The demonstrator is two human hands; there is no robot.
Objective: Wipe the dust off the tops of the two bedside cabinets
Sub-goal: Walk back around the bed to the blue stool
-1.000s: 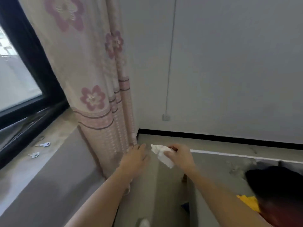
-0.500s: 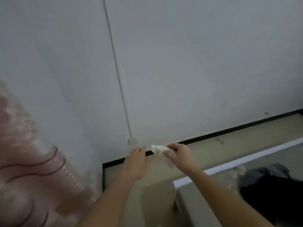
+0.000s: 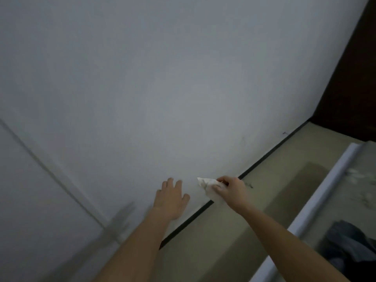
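My right hand (image 3: pixel 230 189) pinches a crumpled white tissue (image 3: pixel 207 184) held out in front of me in the air. My left hand (image 3: pixel 172 198) hangs beside it, a little to the left, fingers relaxed and holding nothing. No bedside cabinet is in view; both hands are raised before the pale wall.
A pale wall (image 3: pixel 162 88) fills most of the view, with a black skirting (image 3: pixel 264 157) along its foot. Beige floor (image 3: pixel 274 190) lies below. A bed's white edge (image 3: pixel 317 202) runs along the right, with dark clothing (image 3: pixel 352 241) on the mattress. A dark panel (image 3: pixel 354 78) stands far right.
The view has swung right: the flowered curtain and window are gone and the wall, floor and bed slid leftward. Both hands keep the same pose, the tissue still pinched.
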